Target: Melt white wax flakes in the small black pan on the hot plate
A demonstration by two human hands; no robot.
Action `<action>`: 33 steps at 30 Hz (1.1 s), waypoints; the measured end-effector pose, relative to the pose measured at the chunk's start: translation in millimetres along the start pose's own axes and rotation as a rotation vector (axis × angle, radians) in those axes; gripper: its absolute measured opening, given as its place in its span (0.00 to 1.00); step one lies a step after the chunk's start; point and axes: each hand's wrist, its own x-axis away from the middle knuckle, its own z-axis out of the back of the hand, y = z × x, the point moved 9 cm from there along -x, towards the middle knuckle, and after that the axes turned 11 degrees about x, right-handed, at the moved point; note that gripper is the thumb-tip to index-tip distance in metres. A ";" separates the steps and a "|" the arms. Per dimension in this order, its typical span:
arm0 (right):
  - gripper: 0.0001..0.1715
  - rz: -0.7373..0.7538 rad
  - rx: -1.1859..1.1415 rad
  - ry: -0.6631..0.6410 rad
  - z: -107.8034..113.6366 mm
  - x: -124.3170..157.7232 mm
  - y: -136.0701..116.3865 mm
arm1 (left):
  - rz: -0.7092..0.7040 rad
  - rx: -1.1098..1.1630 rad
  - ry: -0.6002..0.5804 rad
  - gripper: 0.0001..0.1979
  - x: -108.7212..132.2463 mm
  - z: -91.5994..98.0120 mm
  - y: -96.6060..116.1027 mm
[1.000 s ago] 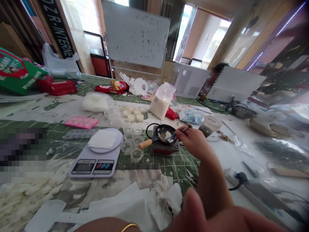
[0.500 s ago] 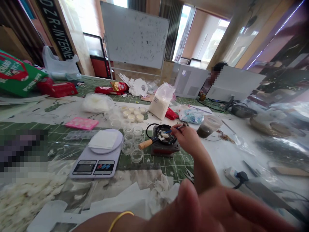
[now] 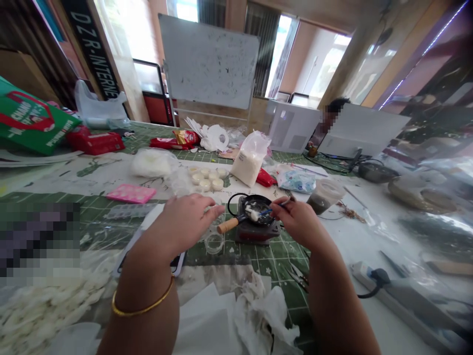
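1. The right hand point(image 3: 297, 219) has fingers clamped on a blue stick point(image 3: 265, 212) above the pan point(image 3: 264, 203).
2. The left hand point(image 3: 183, 224), thumb and fingers apart, is near the handle point(image 3: 227, 226).
3. The pan is between the counter's point(image 3: 277, 254) near and far edges; its white lumps point(image 3: 253, 215) seem unfinished.
4. Farther, pale cups point(image 3: 204, 185) seem already filled.

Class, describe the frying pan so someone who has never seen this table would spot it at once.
From the whiteboard, come down to the green cloth between the person's left hand and right hand. There, a squat dark burner carries the frying pan. Black and round, with a pale wooden handle pointing left, it stands out from the clear jar nearby.
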 end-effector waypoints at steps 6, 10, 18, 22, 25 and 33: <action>0.16 -0.024 0.082 0.029 0.4 -2.1 0.1 | 0.024 -0.021 -0.101 0.27 -7.7 -24.9 13.5; 0.19 -0.013 0.040 0.001 2.3 0.6 3.1 | 0.046 -0.088 -0.181 0.24 -14.2 -43.6 15.8; 0.17 -0.071 -0.085 0.139 17.0 5.2 8.2 | 0.053 -0.137 -0.216 0.18 -19.8 -58.7 13.3; 0.18 -0.031 -0.073 0.080 9.6 3.6 -1.2 | 0.073 -0.149 -0.208 0.16 -20.0 -57.3 10.9; 0.19 -0.020 -0.039 0.045 5.7 3.0 -4.4 | 0.097 -0.143 -0.240 0.18 -18.6 -57.8 8.7; 0.17 -0.045 0.030 0.045 9.0 5.0 3.0 | 0.096 -0.161 -0.258 0.14 -16.2 -57.9 10.0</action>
